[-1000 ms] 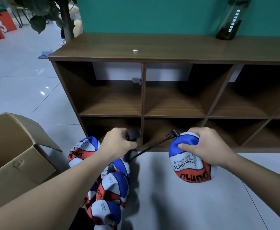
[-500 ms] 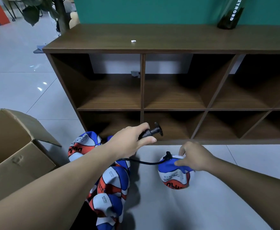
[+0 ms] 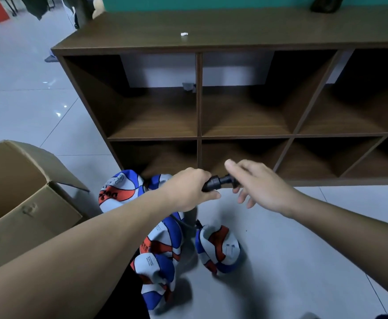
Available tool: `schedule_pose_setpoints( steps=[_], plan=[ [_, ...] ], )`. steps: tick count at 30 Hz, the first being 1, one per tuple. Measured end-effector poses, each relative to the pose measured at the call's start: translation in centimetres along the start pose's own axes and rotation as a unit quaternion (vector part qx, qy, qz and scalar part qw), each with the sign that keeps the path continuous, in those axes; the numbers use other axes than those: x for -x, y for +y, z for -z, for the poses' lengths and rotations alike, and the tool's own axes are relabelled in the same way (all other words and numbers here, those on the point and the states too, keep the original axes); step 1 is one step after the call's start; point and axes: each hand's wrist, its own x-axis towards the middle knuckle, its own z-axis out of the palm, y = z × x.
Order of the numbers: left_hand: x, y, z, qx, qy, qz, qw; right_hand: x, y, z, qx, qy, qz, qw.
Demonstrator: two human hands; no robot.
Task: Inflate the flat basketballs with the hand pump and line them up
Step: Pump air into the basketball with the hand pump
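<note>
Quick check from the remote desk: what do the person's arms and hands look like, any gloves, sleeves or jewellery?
Both forearms are bare for all their visible length, with no sleeves in view. The left hand and right hand wear no gloves, and no rings, watch or wristbands show. No markings, straps or cables are on either arm.

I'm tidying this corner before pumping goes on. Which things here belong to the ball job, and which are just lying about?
Belongs to the job:
- hand pump, gripped by the left hand
- right hand, open beside the pump's handle
- flat ball on the hose
- pile of flat balls

Lying about:
- cardboard box
- wooden shelf
- white scrap
- dark bottle
</note>
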Motion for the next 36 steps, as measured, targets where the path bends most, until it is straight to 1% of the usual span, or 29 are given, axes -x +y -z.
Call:
schedule_pose_setpoints(
  steps=[3, 6, 11, 13, 15, 18, 20, 22, 23, 25, 27, 29, 30, 33, 36],
  plan=[
    [-0.2, 0.7, -0.2, -0.022, 0.008, -0.011, 1.000, -0.3, 0.2, -1.0, 0.023, 0.029, 0.001, 0.999],
    [-0.3, 0.6, -0.4, -0.022, 0.005, -0.028, 0.999, -1.2, 1.4, -1.6, 0.028, 0.040, 0.012, 0.999],
    [-0.4, -2.9, 0.0, -0.046, -0.001, 0.005, 0.999, -2.4, 3.1, 0.6, 0.046, 0.123, 0.013, 0.991],
    [-0.4, -4.0, 0.1, -0.046, -0.009, 0.004, 0.999, -2.6, 4.1, 2.0, 0.032, 0.134, -0.015, 0.990],
    [-0.5, -4.0, 0.2, -0.058, -0.002, -0.006, 0.998, -2.9, 4.7, 3.1, -0.015, 0.135, -0.068, 0.988],
    [-1.0, -3.1, -0.2, -0.104, 0.047, -0.018, 0.993, -3.7, 4.8, 4.0, -0.135, 0.150, -0.177, 0.963],
    [-1.4, -2.6, -0.3, -0.126, 0.082, -0.020, 0.988, -3.7, 4.6, 4.1, -0.187, 0.142, -0.201, 0.951],
    [-1.5, -2.4, -0.4, -0.114, 0.076, -0.016, 0.990, -3.4, 4.5, 4.0, -0.174, 0.125, -0.179, 0.960],
    [-1.5, -2.2, -0.5, -0.099, 0.054, -0.012, 0.994, -3.1, 4.4, 3.8, -0.126, 0.131, -0.151, 0.972],
    [-1.6, -1.9, -0.9, -0.062, -0.005, -0.006, 0.998, -2.8, 4.0, 3.5, -0.033, 0.164, -0.096, 0.981],
    [-1.7, -1.8, -1.1, -0.007, -0.040, 0.006, 0.999, -2.9, 3.2, 3.0, -0.026, 0.201, -0.067, 0.977],
    [-1.7, -2.0, -0.8, 0.029, -0.031, 0.028, 0.999, -3.1, 2.3, 2.3, -0.030, 0.226, -0.055, 0.972],
    [-1.6, -2.1, -0.6, 0.022, -0.016, 0.039, 0.999, -3.2, 2.1, 1.8, -0.035, 0.234, -0.049, 0.970],
    [-1.2, -1.8, -0.3, -0.061, 0.040, 0.045, 0.996, -3.2, 2.0, 0.3, -0.046, 0.251, -0.057, 0.965],
    [-1.1, -1.0, -0.6, -0.101, 0.074, 0.041, 0.991, -3.2, 2.0, -1.2, -0.042, 0.269, -0.060, 0.960]
  ],
)
